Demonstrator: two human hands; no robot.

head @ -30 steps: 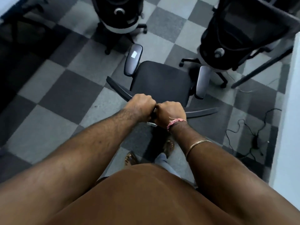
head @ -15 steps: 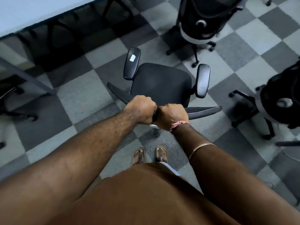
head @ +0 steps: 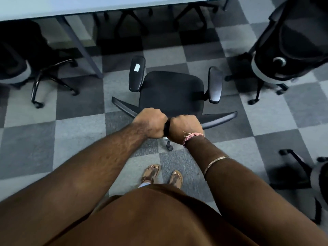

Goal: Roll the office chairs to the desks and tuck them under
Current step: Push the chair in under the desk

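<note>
- At the middle of the head view, the left hand (head: 150, 122) and the right hand (head: 186, 127) sit knuckle to knuckle, each grip curled tight round the top edge of the backrest (head: 218, 118) of the office chair (head: 171, 91).
- Only a short dark strip of the backrest edge shows between the two fists; the rest of it sweeps out to either side as a thin curved bar.
- A pink thread band (head: 192, 136) circles the right wrist, and a thin metal bangle (head: 215, 163) sits further up that forearm.
- Beyond the hands lies the chair's black seat, flanked by the left armrest (head: 136, 73), which carries a small white sticker, and the right armrest (head: 215, 84).
- One caster (head: 169, 147) of the chair's base shows just below the fists.
- The chair stands on the checkered grey carpet (head: 79, 139), its seat facing the desk (head: 71, 6) and near it, not tucked under.
- A slanted grey desk leg (head: 81, 48) comes down to the left of the chair.
- Another black chair (head: 19, 68) sits partly beneath the desk at the left; a second spare chair (head: 291, 50) stands at the upper right, and part of a third (head: 317, 176) shows at the right edge.
- Two sandalled feet (head: 162, 174) stand on the carpet behind the chair.
</note>
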